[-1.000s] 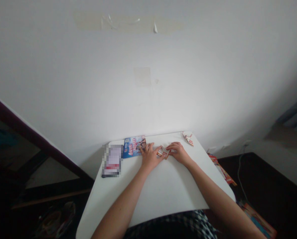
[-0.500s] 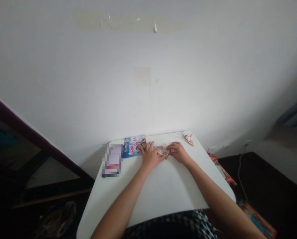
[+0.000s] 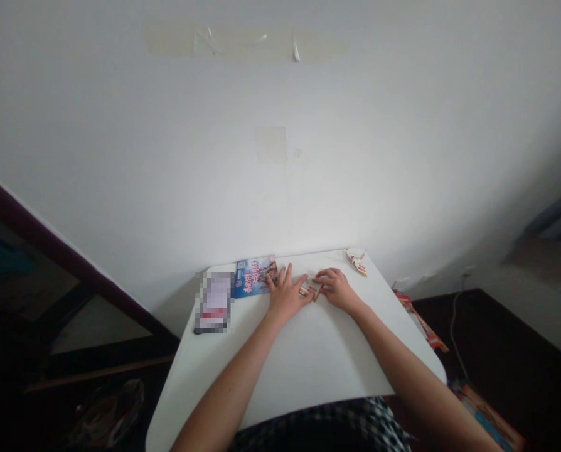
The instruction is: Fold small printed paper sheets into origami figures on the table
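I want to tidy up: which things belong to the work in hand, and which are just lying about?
In use: small printed paper, left hand, right hand.
Lying about: blue leaflet (left fingers overlap it), crumpled scrap, blurred slab, floor sheets.

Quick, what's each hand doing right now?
Left hand: fingers spread, touching the small printed piece.
Right hand: fingers curled, fingertips at that piece's right edge.

Left hand (image 3: 286,299) and right hand (image 3: 337,290) — both bare, slim-fingered. Left forearm (image 3: 240,376) and right forearm (image 3: 396,355) bare too. At the waist, a checked garment (image 3: 379,415) — small black-and-white checks, loosely creased; middle reads almost solid black, detail lost in shadow.
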`<control>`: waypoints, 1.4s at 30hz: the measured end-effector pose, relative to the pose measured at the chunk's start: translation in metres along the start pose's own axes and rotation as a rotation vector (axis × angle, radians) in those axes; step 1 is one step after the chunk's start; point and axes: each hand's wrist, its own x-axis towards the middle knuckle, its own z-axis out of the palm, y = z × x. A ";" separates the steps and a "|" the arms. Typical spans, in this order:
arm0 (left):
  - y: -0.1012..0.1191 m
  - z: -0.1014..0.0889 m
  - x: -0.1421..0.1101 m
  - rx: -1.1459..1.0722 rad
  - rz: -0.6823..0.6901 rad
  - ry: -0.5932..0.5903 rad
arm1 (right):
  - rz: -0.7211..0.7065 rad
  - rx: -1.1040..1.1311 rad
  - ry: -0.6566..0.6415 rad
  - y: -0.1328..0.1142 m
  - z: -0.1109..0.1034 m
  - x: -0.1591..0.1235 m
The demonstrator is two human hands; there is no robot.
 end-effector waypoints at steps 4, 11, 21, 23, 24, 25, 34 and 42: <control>0.000 0.000 0.000 -0.002 -0.018 -0.030 | 0.022 -0.045 -0.026 -0.008 -0.003 -0.001; 0.000 -0.001 0.000 0.036 -0.075 -0.073 | 0.098 -0.200 -0.149 -0.023 -0.010 0.000; 0.002 -0.007 0.001 0.054 -0.135 -0.111 | 0.147 -0.308 -0.208 -0.031 -0.012 0.001; 0.002 -0.007 0.001 0.050 -0.132 -0.109 | 0.158 -0.316 -0.214 -0.032 -0.011 0.001; 0.002 -0.007 0.000 0.047 -0.133 -0.112 | 0.162 -0.319 -0.218 -0.032 -0.011 0.001; 0.002 -0.007 0.000 0.044 -0.135 -0.117 | 0.164 -0.322 -0.222 -0.033 -0.012 0.000; 0.004 -0.011 0.000 0.039 -0.152 -0.144 | 0.180 -0.347 -0.239 -0.037 -0.014 0.003; 0.002 -0.010 -0.001 0.053 -0.148 -0.109 | 0.162 -0.431 -0.142 -0.042 -0.026 -0.001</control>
